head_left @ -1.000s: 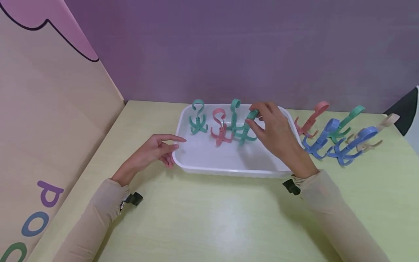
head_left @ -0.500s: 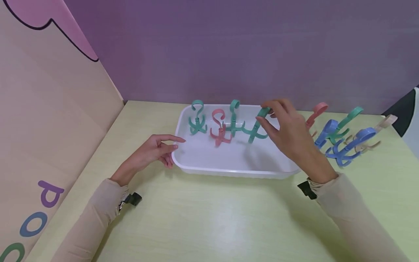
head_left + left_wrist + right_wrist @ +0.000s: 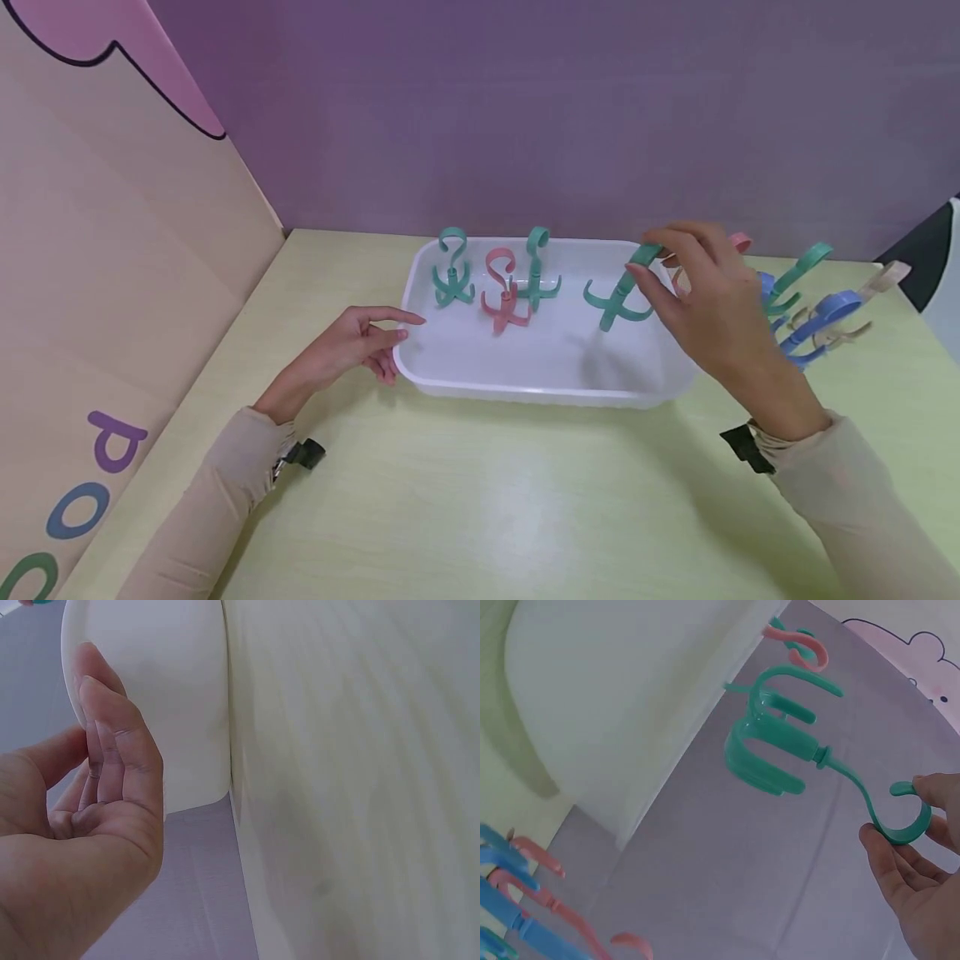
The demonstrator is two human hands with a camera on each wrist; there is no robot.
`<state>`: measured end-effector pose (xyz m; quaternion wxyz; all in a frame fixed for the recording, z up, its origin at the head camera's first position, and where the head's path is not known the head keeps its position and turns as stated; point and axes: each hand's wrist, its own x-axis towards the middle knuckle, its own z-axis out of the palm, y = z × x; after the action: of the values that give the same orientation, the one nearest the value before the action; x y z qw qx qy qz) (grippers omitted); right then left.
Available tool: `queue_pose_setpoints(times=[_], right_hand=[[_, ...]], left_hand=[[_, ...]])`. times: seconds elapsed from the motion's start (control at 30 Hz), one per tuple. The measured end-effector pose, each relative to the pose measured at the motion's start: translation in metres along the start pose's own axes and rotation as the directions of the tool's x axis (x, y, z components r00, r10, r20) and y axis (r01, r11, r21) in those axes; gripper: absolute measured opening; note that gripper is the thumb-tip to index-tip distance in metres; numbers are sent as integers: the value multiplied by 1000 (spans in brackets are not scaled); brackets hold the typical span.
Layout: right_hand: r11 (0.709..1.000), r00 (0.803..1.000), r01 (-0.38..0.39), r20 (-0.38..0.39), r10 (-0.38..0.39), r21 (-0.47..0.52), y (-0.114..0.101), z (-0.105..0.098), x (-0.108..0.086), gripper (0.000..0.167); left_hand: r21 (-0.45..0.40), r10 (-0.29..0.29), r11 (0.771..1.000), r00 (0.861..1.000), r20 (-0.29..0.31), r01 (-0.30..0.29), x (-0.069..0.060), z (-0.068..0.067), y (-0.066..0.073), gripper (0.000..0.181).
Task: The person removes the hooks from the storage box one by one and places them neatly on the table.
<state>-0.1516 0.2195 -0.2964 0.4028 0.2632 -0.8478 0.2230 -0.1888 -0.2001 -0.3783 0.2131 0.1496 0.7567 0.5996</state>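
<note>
My right hand (image 3: pixel 712 312) pinches the curled top of a green claw-shaped hanging hook (image 3: pixel 617 302). That hook hangs tilted over the right part of a white tray (image 3: pixel 517 371), its prongs spread below; the right wrist view shows thumb and fingers around the curl. At the tray's left end my left hand (image 3: pixel 348 354) grips the rim, index finger reaching over it and thumb at the edge. Inside the tray stand a green hook (image 3: pixel 453 286), a pink hook (image 3: pixel 507 312) and another green hook (image 3: pixel 536 279). The left wrist view shows fingers (image 3: pixel 124 742) against the tray's side.
Right of the tray, partly behind my right hand, several more hooks stand on the table (image 3: pixel 487 492): a blue hook (image 3: pixel 832 312), a green hook (image 3: pixel 802 268), a beige hook (image 3: pixel 885 281) and a pink hook (image 3: pixel 741 242). A purple wall (image 3: pixel 555 117) rises behind.
My right hand has carried the green hook rightward, away from the other hooks in the tray. The left hand has stayed at the tray's left rim.
</note>
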Motion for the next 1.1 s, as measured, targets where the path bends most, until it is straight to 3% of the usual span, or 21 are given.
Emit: queue_pose_setpoints(times=[0.43,0.7,0.8,0.93,1.1], right_hand=[[999,996,-31,-84,27,-45,10,-40,-8,36],[992,983,-80,-173,62,-99,17,-62,-9,67],[985,987,-88,-147,66,-149,21,-73,-10,71],[968,990,-124,-94,105,-217,27,-86,-15,68],[963,983,-155,-127,129,-222,39,-95,-22,50]], left_hand=[[-15,-16,1000,1000,3,16,-2,-1,-1,41],[-15,-7,1000,1000,11,7,-3,-2,-2,42],[-9,-4,1000,1000,11,4,-2,-3,-3,42],[-7,-5,1000,1000,11,5,-2,-4,-4,41],[-12,-7,1000,1000,14,7,-3,-4,-3,42]])
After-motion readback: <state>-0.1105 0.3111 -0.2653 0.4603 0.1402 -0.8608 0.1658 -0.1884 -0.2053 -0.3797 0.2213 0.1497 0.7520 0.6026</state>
